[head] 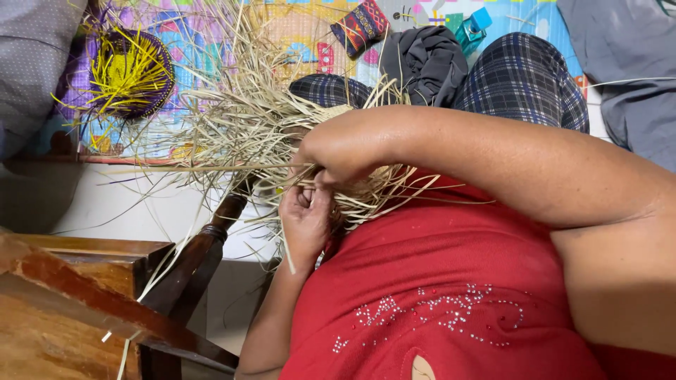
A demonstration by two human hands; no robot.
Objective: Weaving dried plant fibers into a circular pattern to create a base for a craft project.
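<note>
Pale straw-coloured palm strips (246, 119) fan out in a loose, bristling bundle over the person's lap, dry, thin and flat, their ends splaying toward the patterned mat (296, 28). The left hand (306, 222) and the right hand (331, 151) both close on the woven part of the strips, pinching strands between curled fingers.

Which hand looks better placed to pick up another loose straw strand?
Probably the right hand: it sits atop the straw weave, beside the loose strands. The left hand is curled underneath, its grip on the straw weave.
</note>
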